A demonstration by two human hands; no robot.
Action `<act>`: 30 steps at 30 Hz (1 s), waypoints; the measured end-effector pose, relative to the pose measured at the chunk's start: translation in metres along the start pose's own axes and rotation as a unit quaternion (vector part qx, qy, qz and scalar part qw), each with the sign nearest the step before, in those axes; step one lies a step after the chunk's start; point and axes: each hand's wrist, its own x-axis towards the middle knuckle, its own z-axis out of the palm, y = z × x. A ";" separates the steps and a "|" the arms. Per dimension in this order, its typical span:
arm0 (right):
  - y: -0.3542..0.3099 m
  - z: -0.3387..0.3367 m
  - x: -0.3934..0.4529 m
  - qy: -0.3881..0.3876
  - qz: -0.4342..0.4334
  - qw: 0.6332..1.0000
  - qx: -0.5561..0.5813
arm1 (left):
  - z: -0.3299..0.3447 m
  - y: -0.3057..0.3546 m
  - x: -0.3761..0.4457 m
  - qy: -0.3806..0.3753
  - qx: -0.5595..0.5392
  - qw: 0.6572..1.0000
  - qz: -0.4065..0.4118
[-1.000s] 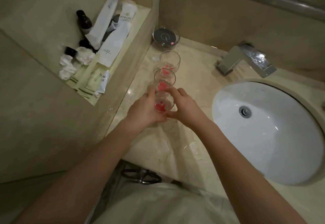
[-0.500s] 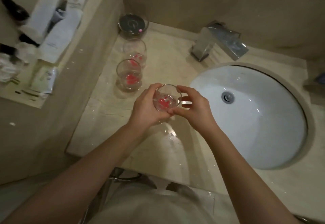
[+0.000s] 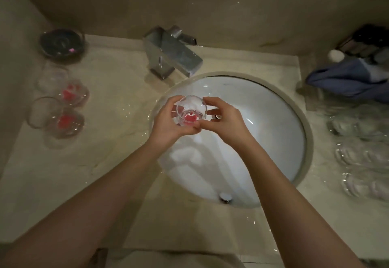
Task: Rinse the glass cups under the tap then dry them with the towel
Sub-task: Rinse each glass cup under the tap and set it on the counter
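A: Item: cup (image 3: 191,109), red residue in base, over the sink (image 3: 273,133), short of the tap (image 3: 174,57). Our left hand (image 3: 166,124) wraps it; right hand (image 3: 225,120) pinches the rim, other fingers loose

B: Handling: we'd keep the wrap firm, free the right for the tap lever. Towel (image 3: 345,80) waits right

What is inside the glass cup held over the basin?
The clear glass cup shows something red at its bottom; what it is cannot be told. Fingers cover its left wall.
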 end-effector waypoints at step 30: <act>-0.049 -0.016 0.192 -0.020 -0.111 0.991 0.070 | 0.012 0.026 0.051 0.066 -0.079 0.994 -0.035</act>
